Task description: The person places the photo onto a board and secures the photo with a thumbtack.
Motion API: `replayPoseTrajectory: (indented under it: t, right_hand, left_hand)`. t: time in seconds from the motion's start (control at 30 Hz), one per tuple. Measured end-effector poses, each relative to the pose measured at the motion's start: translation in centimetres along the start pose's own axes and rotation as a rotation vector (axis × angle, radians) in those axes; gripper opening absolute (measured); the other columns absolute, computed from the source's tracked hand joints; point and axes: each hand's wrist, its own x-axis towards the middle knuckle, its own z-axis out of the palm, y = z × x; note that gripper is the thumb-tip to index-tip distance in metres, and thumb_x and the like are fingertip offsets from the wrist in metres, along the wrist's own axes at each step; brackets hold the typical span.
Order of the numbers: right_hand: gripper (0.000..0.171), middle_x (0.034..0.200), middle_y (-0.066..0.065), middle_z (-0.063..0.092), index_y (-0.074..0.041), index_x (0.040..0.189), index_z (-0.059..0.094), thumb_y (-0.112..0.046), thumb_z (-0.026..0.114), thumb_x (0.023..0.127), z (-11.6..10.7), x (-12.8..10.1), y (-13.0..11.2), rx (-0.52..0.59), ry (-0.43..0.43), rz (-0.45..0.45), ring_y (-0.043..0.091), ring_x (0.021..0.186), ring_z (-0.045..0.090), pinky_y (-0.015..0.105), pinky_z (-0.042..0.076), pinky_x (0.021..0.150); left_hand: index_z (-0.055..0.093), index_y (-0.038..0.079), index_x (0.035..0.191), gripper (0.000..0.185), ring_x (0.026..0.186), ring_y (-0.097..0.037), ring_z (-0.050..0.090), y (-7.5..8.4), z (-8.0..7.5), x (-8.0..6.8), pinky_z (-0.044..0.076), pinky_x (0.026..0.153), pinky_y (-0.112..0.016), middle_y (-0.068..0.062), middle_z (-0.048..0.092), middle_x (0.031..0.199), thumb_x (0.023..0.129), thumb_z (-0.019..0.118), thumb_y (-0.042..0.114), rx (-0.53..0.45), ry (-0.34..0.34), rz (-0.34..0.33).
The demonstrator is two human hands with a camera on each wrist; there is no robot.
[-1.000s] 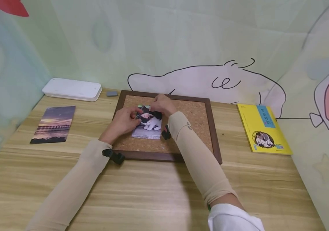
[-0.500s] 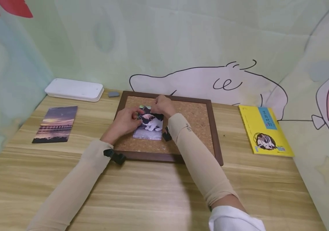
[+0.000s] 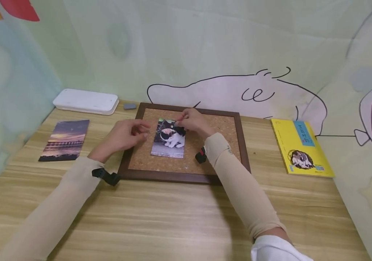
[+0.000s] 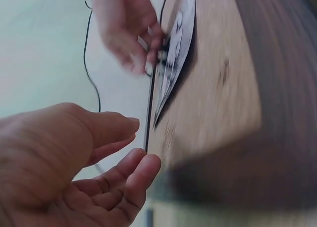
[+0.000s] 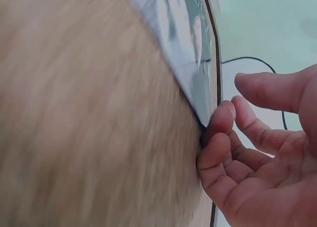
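Note:
A cat photo (image 3: 168,143) lies flat on the cork board (image 3: 218,134), left of the board's middle. My right hand (image 3: 178,123) is at the photo's top right corner, fingers loosely curled, one fingertip touching the photo's (image 5: 183,33) edge; the thumb stands apart and nothing shows between the fingers (image 5: 220,120). My left hand (image 3: 143,131) hovers over the board's left frame, fingers relaxed and empty, a short gap from the photo. The left wrist view shows that open hand (image 4: 133,142) with the right hand (image 4: 148,43) beyond it at the photo (image 4: 176,53).
A sunset postcard (image 3: 64,140) lies left of the board. A white flat device (image 3: 86,101) and a small grey item (image 3: 129,106) sit at the back left. A yellow book (image 3: 300,146) lies at the right. Printed fabric walls surround the wooden table (image 3: 172,217).
My left hand has let go of the photo and drawn back to the left. My right hand has shifted slightly right, staying at the photo's top edge.

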Motion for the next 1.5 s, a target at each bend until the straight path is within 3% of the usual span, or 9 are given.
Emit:
replayPoseTrajectory:
  t: [0.27, 0.47, 0.6, 0.8, 0.97, 1.17, 1.33, 1.5]
  right_hand:
    - [0.021, 0.104, 0.009, 0.063, -0.006, 0.114, 0.061, -0.015, 0.064, 0.096, -2.7, -2.7, 2.6, 0.065, -0.011, 0.002, 0.023, 0.085, 0.061, 0.032, 0.05, 0.073]
    - [0.02, 0.098, 0.011, 0.065, -0.005, 0.113, 0.06, -0.015, 0.062, 0.096, -4.8, -4.9, 3.9, 0.021, 0.013, -0.014, 0.026, 0.086, 0.063, 0.032, 0.048, 0.072]
    - [0.021, 0.101, 0.012, 0.068, -0.007, 0.111, 0.061, -0.02, 0.064, 0.095, -6.1, -6.3, 4.6, -0.035, 0.049, -0.006, 0.027, 0.089, 0.064, 0.033, 0.048, 0.07]
    - [0.024, 0.107, 0.014, 0.067, -0.006, 0.114, 0.061, -0.019, 0.063, 0.094, -8.1, -7.8, 6.8, -0.046, 0.059, 0.052, 0.027, 0.092, 0.062, 0.037, 0.05, 0.076]
    - [0.027, 0.113, 0.014, 0.063, -0.006, 0.119, 0.059, -0.021, 0.062, 0.096, -9.5, -9.3, 8.4, -0.04, 0.08, 0.122, 0.029, 0.097, 0.058, 0.04, 0.049, 0.085]
    - [0.028, 0.111, 0.016, 0.063, -0.006, 0.12, 0.061, -0.025, 0.059, 0.1, -11.2, -10.7, 9.7, -0.091, 0.099, 0.165, 0.029, 0.099, 0.056, 0.038, 0.047, 0.085]
    - [0.031, 0.118, 0.017, 0.063, -0.006, 0.121, 0.061, -0.028, 0.059, 0.099, -12.5, -11.8, 10.7, -0.145, 0.105, 0.203, 0.03, 0.104, 0.056, 0.04, 0.048, 0.089]
    - [0.033, 0.12, 0.018, 0.06, -0.004, 0.122, 0.062, -0.028, 0.058, 0.099, -13.4, -12.9, 11.9, -0.194, 0.104, 0.254, 0.031, 0.106, 0.053, 0.04, 0.046, 0.089]
  left_hand:
    - [0.069, 0.007, 0.12, 0.028, 0.091, -0.033, 0.07, -2.7, -4.1, -2.1, 0.054, 0.074, -0.046, -0.016, 0.07, 0.103, 0.093, 0.069, 0.014, 0.117, 0.051, 0.02]
    - [0.066, 0.006, 0.125, 0.031, 0.095, -0.036, 0.068, -4.6, -6.5, -3.8, 0.051, 0.071, -0.04, -0.02, 0.069, 0.109, 0.095, 0.067, 0.017, 0.145, 0.065, -0.034]
    - [0.064, 0.005, 0.127, 0.034, 0.099, -0.04, 0.066, -6.0, -7.8, -5.2, 0.051, 0.078, -0.047, -0.024, 0.068, 0.114, 0.096, 0.067, 0.019, 0.157, 0.094, -0.096]
    - [0.06, 0.002, 0.13, 0.042, 0.106, -0.05, 0.061, -8.2, -9.1, -7.0, 0.047, 0.086, -0.062, -0.032, 0.062, 0.122, 0.097, 0.066, 0.026, 0.154, 0.128, -0.138]
    - [0.054, 0.003, 0.136, 0.052, 0.115, -0.053, 0.053, -10.0, -10.1, -8.5, 0.044, 0.085, -0.065, -0.034, 0.054, 0.131, 0.099, 0.06, 0.039, 0.171, 0.121, -0.25]
    - [0.048, -0.001, 0.139, 0.061, 0.115, -0.057, 0.048, -11.8, -10.3, -9.9, 0.043, 0.085, -0.067, -0.038, 0.048, 0.132, 0.1, 0.055, 0.046, 0.181, 0.105, -0.338]
    - [0.047, -0.001, 0.141, 0.064, 0.116, -0.057, 0.047, -12.7, -10.4, -10.7, 0.042, 0.086, -0.068, -0.04, 0.045, 0.135, 0.1, 0.054, 0.048, 0.179, 0.094, -0.361]
    - [0.049, -0.002, 0.138, 0.062, 0.114, -0.06, 0.047, -13.3, -10.6, -11.5, 0.042, 0.084, -0.067, -0.045, 0.045, 0.132, 0.097, 0.061, 0.044, 0.194, 0.137, -0.378]
